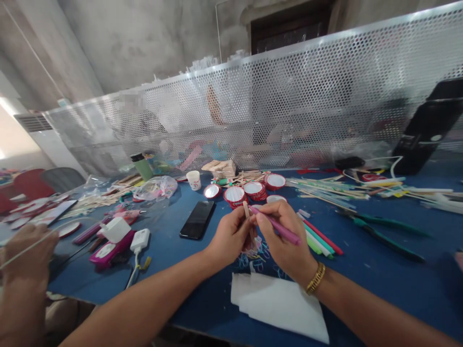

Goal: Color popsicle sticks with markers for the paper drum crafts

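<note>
My left hand [231, 236] is closed around a thin wooden craft stick [246, 209], held upright over the blue table [379, 260]. My right hand [285, 236] grips a purple marker [280, 227] like a pen, with its tip against the stick. A gold bracelet [315, 278] sits on my right wrist. Both hands meet just above scribbled marks on the table and a white sheet of paper [282, 304].
Red-rimmed cups [253, 189], a black phone [197, 219], coloured markers [320, 239], green pliers [379, 230], loose sticks [325, 190] and chargers [139, 241] lie around. A perforated metal screen [289, 101] closes the back. Another person's hand [25, 255] is at the left edge.
</note>
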Motion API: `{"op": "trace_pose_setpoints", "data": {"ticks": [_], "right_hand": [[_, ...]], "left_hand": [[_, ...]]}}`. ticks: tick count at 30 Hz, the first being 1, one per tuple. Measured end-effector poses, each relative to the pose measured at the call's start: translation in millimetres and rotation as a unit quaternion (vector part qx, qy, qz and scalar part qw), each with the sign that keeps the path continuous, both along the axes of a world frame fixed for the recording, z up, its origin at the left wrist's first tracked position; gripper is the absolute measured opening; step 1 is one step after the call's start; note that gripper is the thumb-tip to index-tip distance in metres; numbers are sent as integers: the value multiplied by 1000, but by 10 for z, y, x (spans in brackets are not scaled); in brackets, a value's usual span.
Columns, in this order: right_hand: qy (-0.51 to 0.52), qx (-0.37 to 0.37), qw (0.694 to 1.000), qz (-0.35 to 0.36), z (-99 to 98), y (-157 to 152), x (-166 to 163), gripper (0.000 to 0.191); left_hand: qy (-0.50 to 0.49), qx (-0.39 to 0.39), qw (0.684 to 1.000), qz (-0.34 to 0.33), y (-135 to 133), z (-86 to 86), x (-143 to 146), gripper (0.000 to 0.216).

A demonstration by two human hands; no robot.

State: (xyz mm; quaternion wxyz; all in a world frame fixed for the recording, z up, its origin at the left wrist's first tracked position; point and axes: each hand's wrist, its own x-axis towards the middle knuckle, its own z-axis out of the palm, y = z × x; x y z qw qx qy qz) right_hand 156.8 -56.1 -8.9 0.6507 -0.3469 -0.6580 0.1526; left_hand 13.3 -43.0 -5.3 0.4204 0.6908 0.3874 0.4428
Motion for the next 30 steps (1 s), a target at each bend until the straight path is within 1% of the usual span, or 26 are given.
{"op": "trace_pose_setpoints", "data": {"ticks": [4, 8, 13, 23, 30], "right_hand": [[0, -1, 1000, 1, 9, -3, -8, 4], [9, -1, 1000, 1, 33, -16, -14, 2], [-2, 9, 1000, 2, 49, -23, -8, 3], [1, 0, 1000, 15, 20, -6, -11, 6], [2, -5, 1000, 17, 13, 1, -13, 6]], "left_hand": [[17, 3, 1000, -8, -16, 7, -5, 35], [34, 17, 999, 0, -34, 19, -10, 34], [31, 7, 1000, 0, -31, 22, -7, 34], [48, 32, 998, 5, -53, 60, -1, 34], [56, 41, 998, 7, -35, 39, -11, 32]]}}
